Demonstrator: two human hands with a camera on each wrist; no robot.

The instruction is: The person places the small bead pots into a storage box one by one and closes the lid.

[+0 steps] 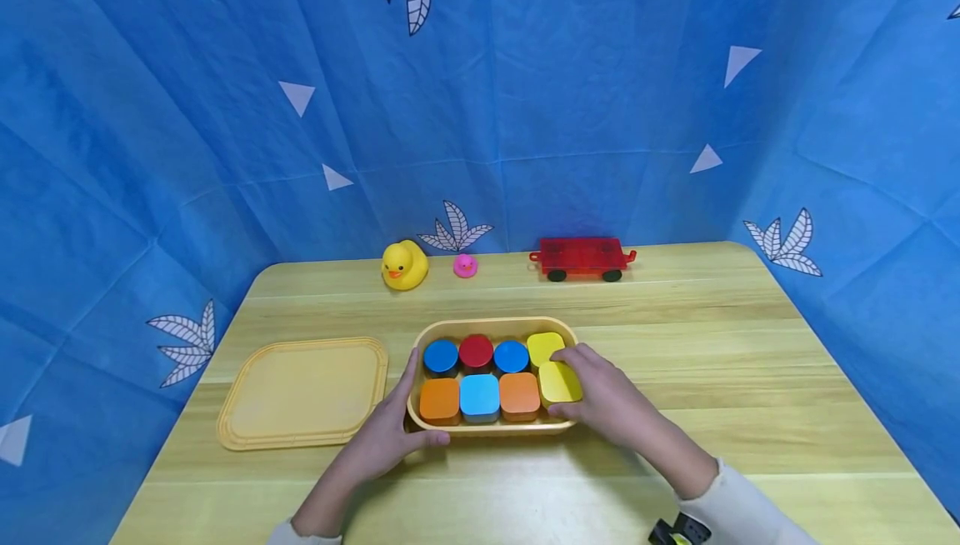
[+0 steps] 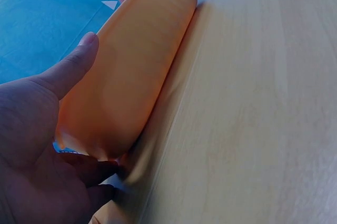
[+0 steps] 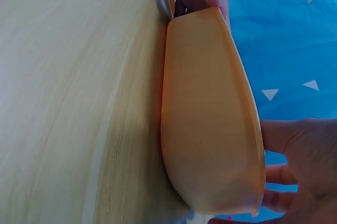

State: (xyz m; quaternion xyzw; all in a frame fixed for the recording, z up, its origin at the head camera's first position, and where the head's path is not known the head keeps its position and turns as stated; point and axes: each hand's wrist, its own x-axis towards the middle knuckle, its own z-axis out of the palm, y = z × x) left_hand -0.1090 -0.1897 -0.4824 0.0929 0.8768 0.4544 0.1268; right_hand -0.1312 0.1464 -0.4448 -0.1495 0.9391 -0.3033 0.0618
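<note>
A yellow-orange oblong container [image 1: 491,431] stands on the table, holding round-topped and square-topped blocks in two rows. At its left end my left hand [image 1: 390,432] grips the wall, the thumb along the front side and the fingers round the end. My right hand [image 1: 611,395] reaches over the right end and holds a yellow square-topped block [image 1: 559,382] in the front right corner. Beside that block in the front row are orange [image 1: 519,393], light blue [image 1: 479,395] and another orange block [image 1: 439,399]. Only the container's outer wall [image 2: 124,71] shows in the left wrist view; the blocks are hidden there.
A flat yellow-orange lid [image 1: 303,391] lies left of the container. Along the back edge stand a yellow rubber duck [image 1: 405,265], a small pink duck [image 1: 465,266] and a red toy wagon [image 1: 581,257]. A blue patterned cloth [image 1: 570,95] hangs behind the table.
</note>
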